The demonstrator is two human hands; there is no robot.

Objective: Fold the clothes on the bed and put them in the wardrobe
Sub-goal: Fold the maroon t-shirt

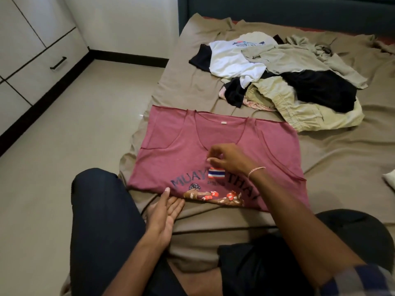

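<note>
A maroon sleeveless shirt [213, 150] with a "Muay Thai" print lies flat on the bed, its lower part folded under at the near edge. My right hand [226, 158] hovers over the shirt's middle with thumb and fingertips pinched together, seemingly on a bit of the fabric. My left hand [164, 212] rests palm up with fingers apart at the shirt's near left edge, its fingertips touching the fold. Farther back lies a heap of unfolded clothes [288, 82]: a white printed T-shirt, black pieces, and khaki and pale yellow garments.
The bed is covered with a tan sheet [342, 163], with a dark headboard [277, 9] behind it. White wardrobe doors and a drawer with a black handle [58, 63] stand at the left across the beige floor. My knees in dark trousers frame the near edge.
</note>
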